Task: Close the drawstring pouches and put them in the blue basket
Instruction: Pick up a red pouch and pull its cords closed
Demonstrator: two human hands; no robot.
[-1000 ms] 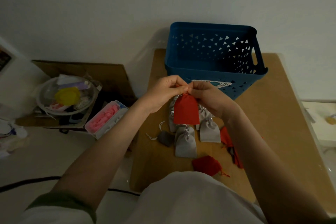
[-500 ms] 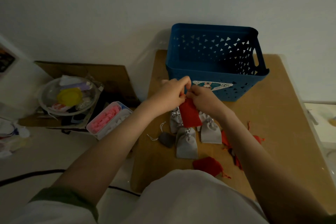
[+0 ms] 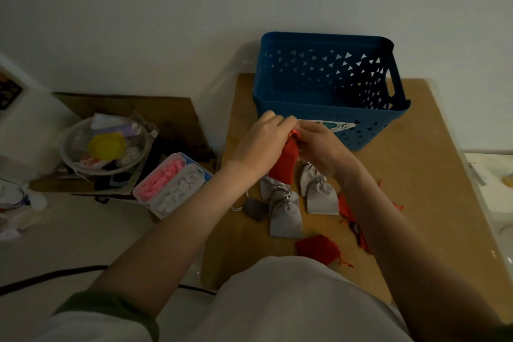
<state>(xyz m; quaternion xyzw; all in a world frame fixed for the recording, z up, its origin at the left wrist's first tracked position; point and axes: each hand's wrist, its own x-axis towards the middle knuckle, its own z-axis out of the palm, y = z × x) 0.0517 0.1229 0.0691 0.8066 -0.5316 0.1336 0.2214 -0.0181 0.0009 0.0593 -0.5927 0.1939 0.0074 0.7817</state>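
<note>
Head view, middle of frame: red pouch (image 3: 284, 164) held upright just above the table (image 3: 430, 175), mouth gathered into a small ruffle at the top.
Left hand (image 3: 261, 144): fingers curled round the neck of the red pouch from the left, gripping it.
Right hand (image 3: 323, 150): fingertips closed on the gathered mouth from the right, pinching it; cord itself too small to see.
Blue basket (image 3: 327, 112): just behind both hands, upper middle of frame, top open; no pouch visible inside, floor partly hidden by the near wall.
Waiting on the table, below the hands: grey pouches (image 3: 286, 216) lying together, one dark grey pouch (image 3: 255, 208) to their left, another red pouch (image 3: 316, 247) lower in frame, more red cloth half hidden under the right forearm.
Step in hand, as a judgement: tightening the drawstring, close to finished for this pouch; most of the task not yet done.
To do it well: keep the neck steady in one hand, pull the cord straight away from the mouth until no gap remains, then lift over the near rim and release inside, with the loose cord ends kept away from the triangle holes.
Left of frame: bowl (image 3: 102, 144) and plastic box (image 3: 172, 183), apart from the table.
</note>
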